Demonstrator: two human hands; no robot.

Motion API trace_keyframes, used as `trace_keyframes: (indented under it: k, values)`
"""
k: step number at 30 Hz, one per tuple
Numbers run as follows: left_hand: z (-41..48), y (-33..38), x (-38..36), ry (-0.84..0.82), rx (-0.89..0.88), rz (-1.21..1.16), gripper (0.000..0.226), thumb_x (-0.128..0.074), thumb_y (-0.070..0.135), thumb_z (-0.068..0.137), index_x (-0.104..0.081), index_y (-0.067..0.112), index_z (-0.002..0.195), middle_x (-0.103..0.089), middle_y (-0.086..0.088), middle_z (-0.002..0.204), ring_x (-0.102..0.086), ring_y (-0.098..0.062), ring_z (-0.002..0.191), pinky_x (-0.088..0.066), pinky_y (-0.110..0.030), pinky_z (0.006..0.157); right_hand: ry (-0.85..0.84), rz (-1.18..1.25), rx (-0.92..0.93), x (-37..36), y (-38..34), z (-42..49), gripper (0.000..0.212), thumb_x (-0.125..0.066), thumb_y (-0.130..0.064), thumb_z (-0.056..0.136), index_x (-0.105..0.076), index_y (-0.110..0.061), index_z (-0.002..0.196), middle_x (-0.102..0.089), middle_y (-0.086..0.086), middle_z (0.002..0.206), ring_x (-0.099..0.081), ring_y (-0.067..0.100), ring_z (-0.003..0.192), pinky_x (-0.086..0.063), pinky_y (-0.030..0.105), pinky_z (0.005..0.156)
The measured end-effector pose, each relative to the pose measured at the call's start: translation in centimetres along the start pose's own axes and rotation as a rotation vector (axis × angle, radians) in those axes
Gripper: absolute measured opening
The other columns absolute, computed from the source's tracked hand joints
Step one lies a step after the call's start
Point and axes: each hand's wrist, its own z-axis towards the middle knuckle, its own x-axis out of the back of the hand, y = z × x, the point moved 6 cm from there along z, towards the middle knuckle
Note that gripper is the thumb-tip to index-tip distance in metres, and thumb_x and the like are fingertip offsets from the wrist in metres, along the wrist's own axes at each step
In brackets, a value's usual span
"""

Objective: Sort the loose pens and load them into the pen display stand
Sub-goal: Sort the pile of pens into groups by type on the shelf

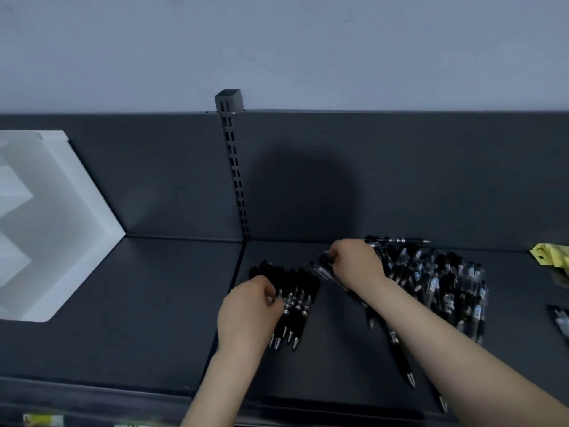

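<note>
A neat bunch of black pens (pixel 297 298) lies on the dark shelf (pixel 138 303), tips pointing toward me. My left hand (pixel 249 312) grips this bunch at its left side, fingers curled over the barrels. A large loose heap of black pens (pixel 440 282) lies to the right. My right hand (pixel 357 261) sits at the heap's left edge and pinches a pen or two (pixel 323 268) in its fingertips. The white pen display stand (pixel 61 217) stands at the far left.
Two single pens (pixel 400 355) lie near the shelf's front edge under my right forearm. One more pen (pixel 400 240) rests against the back panel. A yellow packet (pixel 551 257) and a dark packet (pixel 560 322) sit at the right edge. A slotted upright post (pixel 235 174) divides the back panel.
</note>
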Motion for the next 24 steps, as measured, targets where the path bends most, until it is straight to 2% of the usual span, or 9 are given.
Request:
trace_keyframes:
  k: [4,6,7,10,12,14,18,20,24]
  values:
    - [-0.2,0.3,-0.4,-0.005,-0.009,-0.031,0.003,-0.063,0.028,0.085,-0.062,0.031,0.084,-0.062,0.012,0.070,-0.059,-0.003,0.066,-0.051,-0.024,0.059,-0.162,-0.262,-0.007,-1.7,-0.1,0.9,0.024,-0.051,0.007,0.079,-0.063,-0.008,0.094,-0.064,0.012,0.104,-0.062,0.032,0.098,-0.046,0.033,0.068]
    - [0.0,0.1,-0.3,0.010,0.009,-0.038,0.005,-0.064,0.029,0.084,-0.061,0.031,0.081,-0.063,0.011,0.068,-0.059,-0.003,0.065,-0.051,-0.024,0.058,-0.167,-0.280,-0.003,-2.0,0.0,1.3,0.024,-0.051,0.006,0.081,-0.063,-0.007,0.097,-0.063,0.012,0.105,-0.062,0.032,0.100,-0.048,0.034,0.072]
    - [0.1,-0.1,-0.3,0.018,0.018,-0.042,0.006,-0.064,0.029,0.084,-0.061,0.031,0.080,-0.063,0.011,0.067,-0.059,-0.003,0.063,-0.051,-0.025,0.057,-0.167,-0.254,-0.007,-1.9,0.1,1.4,0.019,-0.051,0.006,0.080,-0.062,-0.007,0.090,-0.063,0.012,0.101,-0.062,0.032,0.099,-0.047,0.033,0.070]
    - [0.4,0.0,-0.1,0.037,0.022,-0.030,0.006,-0.065,0.029,0.083,-0.061,0.031,0.079,-0.062,0.013,0.067,-0.058,-0.002,0.065,-0.047,-0.023,0.055,-0.152,-0.071,-0.048,-1.5,1.4,2.2,0.016,-0.055,0.000,0.075,-0.049,-0.010,0.065,-0.057,0.008,0.080,-0.063,0.031,0.087,-0.043,0.029,0.060]
    - [0.6,0.3,-0.3,0.041,0.013,-0.024,0.006,-0.065,0.028,0.083,-0.061,0.031,0.079,-0.061,0.012,0.067,-0.057,-0.002,0.065,-0.045,-0.020,0.053,-0.094,0.080,-0.092,-0.5,2.7,2.4,0.008,-0.059,-0.005,0.071,-0.064,-0.009,0.076,-0.064,0.006,0.081,-0.063,0.027,0.083,-0.051,0.030,0.064]
    - [0.8,1.0,-0.9,0.025,0.004,-0.024,0.006,-0.065,0.028,0.083,-0.062,0.032,0.080,-0.061,0.012,0.068,-0.057,-0.002,0.065,-0.045,-0.021,0.053,-0.035,0.215,-0.139,0.7,4.1,2.5,0.021,-0.063,-0.007,0.070,-0.070,-0.008,0.089,-0.070,0.007,0.085,-0.064,0.024,0.083,-0.055,0.033,0.073]
    - [1.1,2.9,-2.8,-0.029,-0.020,-0.037,0.004,-0.065,0.029,0.083,-0.062,0.032,0.081,-0.062,0.013,0.069,-0.057,-0.001,0.067,-0.048,-0.023,0.057,0.033,0.577,-0.267,2.1,7.2,2.3,0.016,-0.069,-0.005,0.074,-0.070,-0.011,0.089,-0.069,0.004,0.076,-0.064,0.021,0.074,-0.056,0.037,0.078]
    - [1.2,4.1,-3.9,-0.068,-0.038,-0.048,0.002,-0.064,0.029,0.084,-0.063,0.031,0.083,-0.062,0.012,0.071,-0.058,-0.001,0.068,-0.050,-0.024,0.061,0.033,0.794,-0.340,2.3,8.6,2.2,0.016,-0.070,-0.003,0.077,-0.066,-0.013,0.089,-0.066,0.004,0.074,-0.064,0.021,0.068,-0.058,0.038,0.072]
    - [1.1,6.3,-6.1,-0.132,-0.084,-0.039,0.001,-0.064,0.031,0.083,-0.062,0.031,0.083,-0.061,0.013,0.072,-0.057,-0.001,0.069,-0.049,-0.023,0.062,0.072,1.032,-0.402,3.2,10.6,1.9,0.015,-0.070,-0.003,0.081,-0.063,-0.006,0.095,-0.063,0.006,0.074,-0.060,0.015,0.062,-0.055,0.020,0.054]
